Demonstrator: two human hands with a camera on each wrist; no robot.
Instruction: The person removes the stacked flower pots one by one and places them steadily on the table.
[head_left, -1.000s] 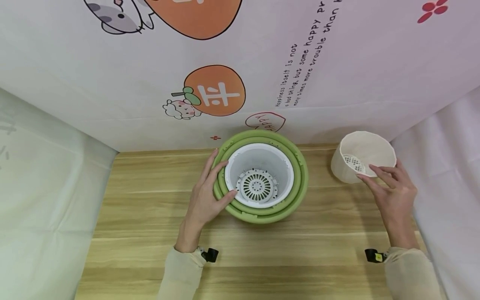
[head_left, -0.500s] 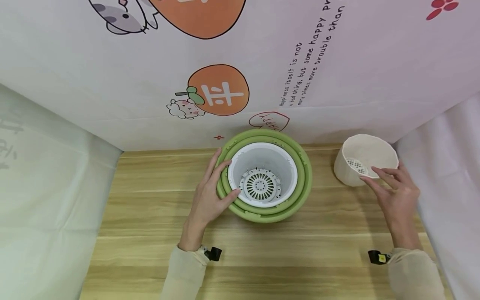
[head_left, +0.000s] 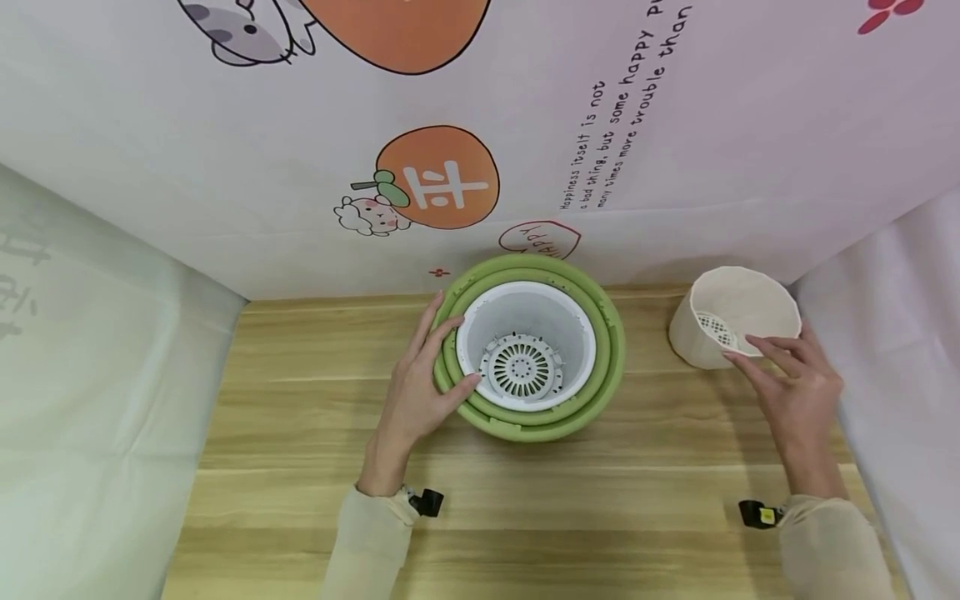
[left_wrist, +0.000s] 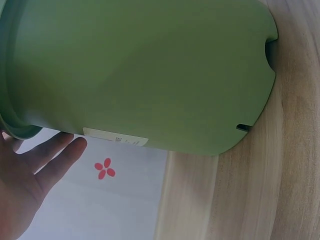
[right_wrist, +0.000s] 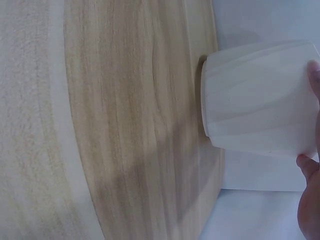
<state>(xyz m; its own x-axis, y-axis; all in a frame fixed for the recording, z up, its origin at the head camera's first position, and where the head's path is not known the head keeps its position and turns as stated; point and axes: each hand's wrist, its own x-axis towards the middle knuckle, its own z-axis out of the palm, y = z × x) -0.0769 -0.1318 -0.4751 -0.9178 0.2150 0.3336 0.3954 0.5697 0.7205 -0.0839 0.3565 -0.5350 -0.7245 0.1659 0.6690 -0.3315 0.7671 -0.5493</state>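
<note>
Head view: I take the green pot as my landmark; it stands at the back-middle of the wooden table, close to the printed backdrop. A white inner pot with a slotted bottom already sits inside it, so that nesting looks done to me. My left hand lies on the left rim of the green pot, fingers nearly straight and a bit apart, thumb tip at the white pot's rim, w/o a real grip. Well to the right of the green pot stands the cream pot, upright, with a small white grid piece low inside. My right hand is at its near rim; fingers lightly bent, tips at the rim, but I cannot tell if they pinch it.

Left wrist view: the green pot wall fills the frame, its base on the table; my left fingers are straight and spread beside its rim.

Right wrist view: the cream pot stands on the table at the corner by the backdrop, a fingertip and the thumb touching its edge. I judge approx. the first part is made; the cream pot is not yet lifted or moved.
</note>
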